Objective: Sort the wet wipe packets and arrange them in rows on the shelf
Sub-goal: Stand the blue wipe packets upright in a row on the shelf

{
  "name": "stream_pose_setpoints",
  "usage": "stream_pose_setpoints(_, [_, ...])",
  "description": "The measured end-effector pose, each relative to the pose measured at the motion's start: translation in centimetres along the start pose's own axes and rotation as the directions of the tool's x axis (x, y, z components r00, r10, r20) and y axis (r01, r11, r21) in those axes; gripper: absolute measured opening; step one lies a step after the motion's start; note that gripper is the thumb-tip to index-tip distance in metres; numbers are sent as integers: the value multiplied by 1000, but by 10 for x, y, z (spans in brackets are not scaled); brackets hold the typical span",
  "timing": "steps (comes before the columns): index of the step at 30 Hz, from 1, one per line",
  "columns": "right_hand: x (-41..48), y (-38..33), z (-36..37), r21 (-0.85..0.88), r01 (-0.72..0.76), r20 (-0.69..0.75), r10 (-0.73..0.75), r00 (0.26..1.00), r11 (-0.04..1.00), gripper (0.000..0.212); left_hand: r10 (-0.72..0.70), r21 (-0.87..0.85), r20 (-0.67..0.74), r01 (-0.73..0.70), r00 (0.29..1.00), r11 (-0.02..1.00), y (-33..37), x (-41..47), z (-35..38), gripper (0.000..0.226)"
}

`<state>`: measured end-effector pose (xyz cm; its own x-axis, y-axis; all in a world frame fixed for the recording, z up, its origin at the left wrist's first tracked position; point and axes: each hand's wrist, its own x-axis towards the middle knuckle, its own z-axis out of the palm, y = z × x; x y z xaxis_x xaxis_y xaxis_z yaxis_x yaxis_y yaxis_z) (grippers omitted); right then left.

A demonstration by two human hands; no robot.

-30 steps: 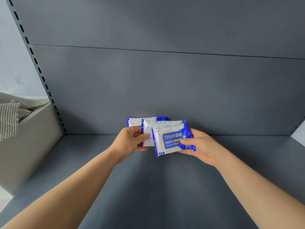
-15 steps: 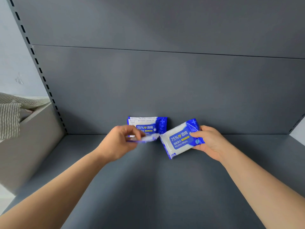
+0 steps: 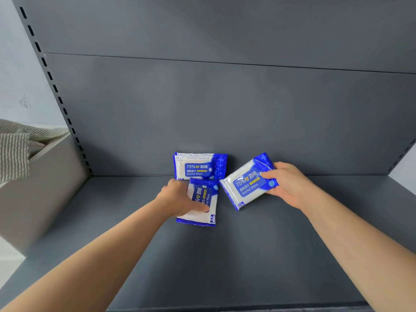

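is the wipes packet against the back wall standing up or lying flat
Standing upright: the blue-and-white plastic alcohol wipes packet rests on its long edge against the dark grey metal back panel, label facing out.

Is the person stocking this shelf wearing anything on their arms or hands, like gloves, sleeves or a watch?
No. The left forearm and the right forearm are bare, with no sleeve in view. The left hand and the right hand wear no gloves, and no watch, bracelet or ring shows on either.
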<state>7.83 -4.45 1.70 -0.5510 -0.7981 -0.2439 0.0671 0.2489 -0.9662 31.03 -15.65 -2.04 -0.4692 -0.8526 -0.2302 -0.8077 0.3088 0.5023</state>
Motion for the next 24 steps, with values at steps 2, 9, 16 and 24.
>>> stream_pose_setpoints(2, [-1,1,0,16,10,6,-10,1000,1000,23,25,-109,32,-21,999,994,1,1,-6,35])
stream_pose_setpoints(9, [0,6,-1,79,0,64,-5,998,997,24,201,-69,-274,-227,940,971,-2,17,-41,29])
stream_pose_setpoints(16, [11,20,29,157,23,86,-37,996,987,19,-111,-449,-389,-83,915,890,-10,38,-30,27])
stream_pose_setpoints(24, [23,29,67,-215,165,-52,-180,982,963,16,-69,-656,-393,-227,917,719,-22,39,-33,4])
